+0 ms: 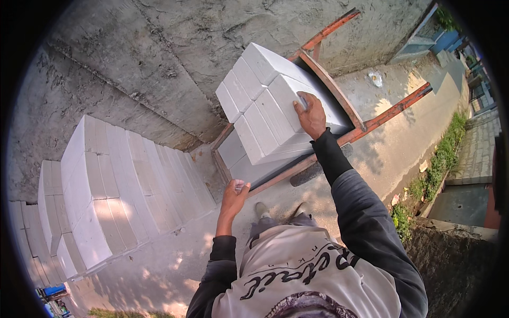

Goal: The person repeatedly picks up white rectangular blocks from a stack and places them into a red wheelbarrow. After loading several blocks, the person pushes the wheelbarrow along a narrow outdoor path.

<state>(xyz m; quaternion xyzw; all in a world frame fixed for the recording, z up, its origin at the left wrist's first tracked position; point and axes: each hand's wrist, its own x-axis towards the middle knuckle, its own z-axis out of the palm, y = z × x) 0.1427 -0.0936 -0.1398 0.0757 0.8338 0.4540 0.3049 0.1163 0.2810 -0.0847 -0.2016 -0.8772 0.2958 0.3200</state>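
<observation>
A stack of pale lightweight concrete blocks (265, 119) stands in a cart (366, 124) with a reddish-orange frame, in front of me. My right hand (312, 116) touches the upper right side of the stack, its fingers bent and thumb apart, without wrapping round a block. At the cart's near left rim, my left hand (232, 202) is held with loosely bent fingers and nothing visible in it. Lower blocks (254, 168) lie flat on the cart bed beneath the stack.
Long rows of similar blocks (119, 185) are piled at the left along a rough cement wall (175, 47). Part of a cart wheel (307, 174) shows near my shoes (301, 209). Two cart handles (405, 100) reach out to the right. Grass (448, 151) borders the path.
</observation>
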